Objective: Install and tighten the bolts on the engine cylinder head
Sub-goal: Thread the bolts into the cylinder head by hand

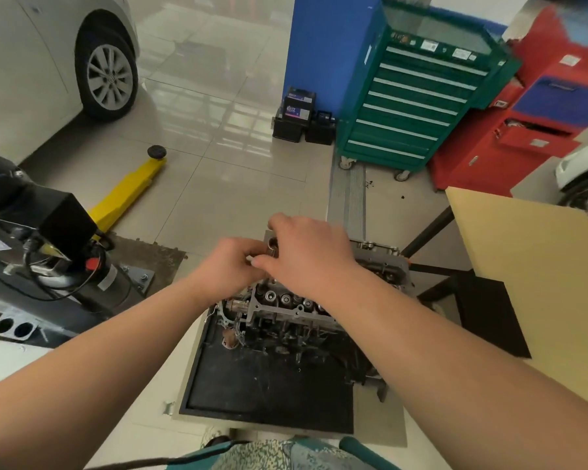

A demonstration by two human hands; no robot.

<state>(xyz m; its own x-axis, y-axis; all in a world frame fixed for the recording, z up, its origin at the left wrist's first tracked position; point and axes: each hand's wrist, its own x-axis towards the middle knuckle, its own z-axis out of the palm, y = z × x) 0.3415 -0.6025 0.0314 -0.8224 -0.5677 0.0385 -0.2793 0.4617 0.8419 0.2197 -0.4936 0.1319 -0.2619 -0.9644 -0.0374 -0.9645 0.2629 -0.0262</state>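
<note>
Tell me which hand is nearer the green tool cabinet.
Right. The right hand is on the cabinet's side of the engine; the left hand sits farther from the green tool cabinet.

No legible text or labels.

Bare grey cast metal on the cylinder head [286,308], dull and grimy. Matt black mat [269,391] beneath, scuffed. Glossy pale floor tiles [218,106]. Painted green metal tool cabinet [418,93], smooth.

single head view, looking forward and down, close over engine cylinder head [286,300] on floor tray.
</note>
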